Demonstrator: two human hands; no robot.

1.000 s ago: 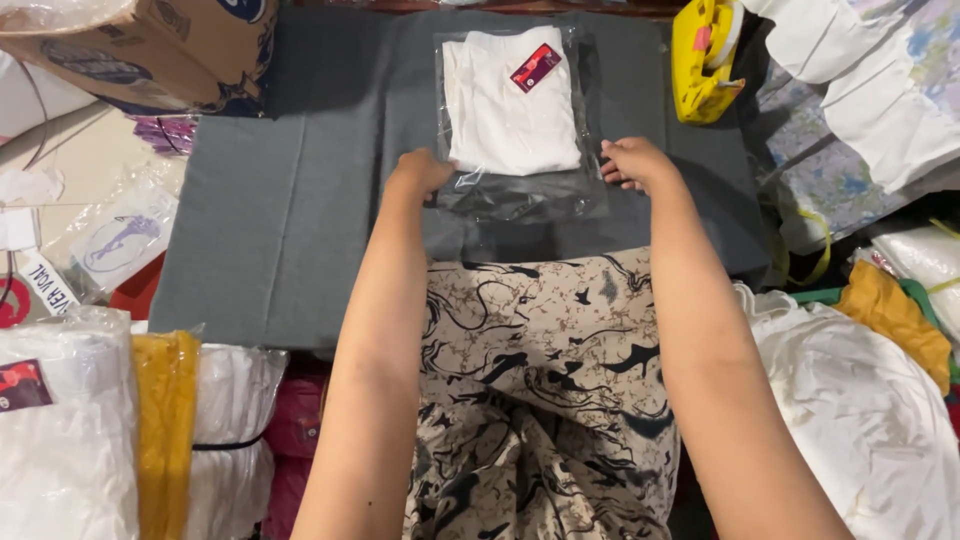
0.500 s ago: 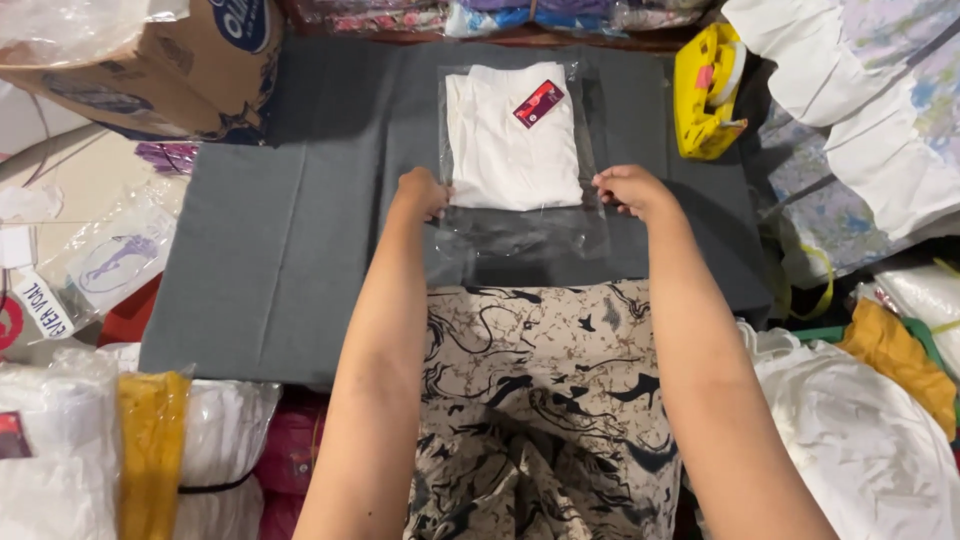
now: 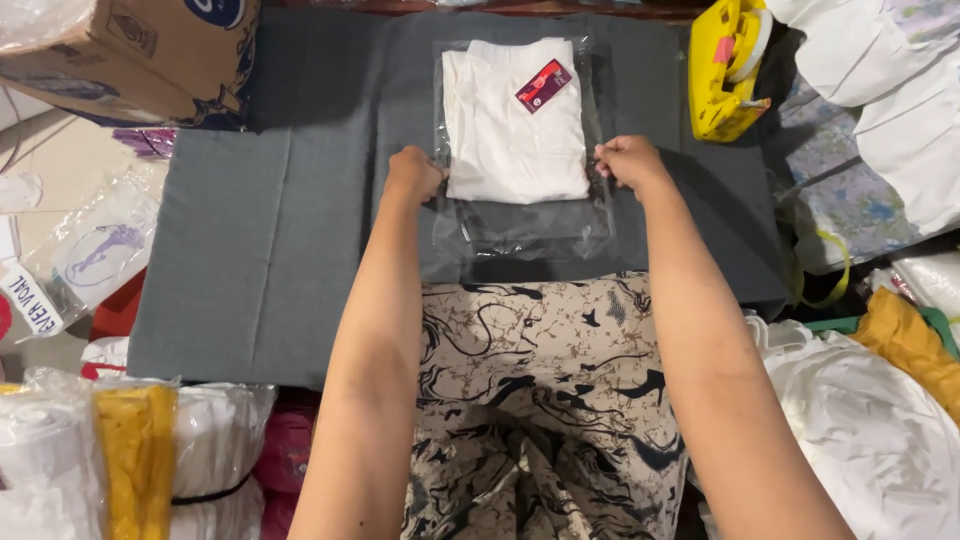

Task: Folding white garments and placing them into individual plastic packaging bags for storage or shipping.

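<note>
Head view: the clear bag [image 3: 525,215], holding a folded white garment [image 3: 510,125], lies on the grey table [image 3: 270,250]. Left hand [image 3: 413,175] and right hand [image 3: 628,162] each grip a bag edge, clenched. A yellow tape dispenser [image 3: 725,70] sits right of the bag, a cardboard box [image 3: 150,55] left.

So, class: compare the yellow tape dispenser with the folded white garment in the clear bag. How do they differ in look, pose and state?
The tape dispenser is bright yellow and rigid; the folded white garment is soft and flat.
The garment lies sealed inside a clear plastic bag; the dispenser sits bare.
The left hand and right hand grip the bag's sides beside the garment; nothing touches the dispenser.
Both rest on the grey cloth.
</note>
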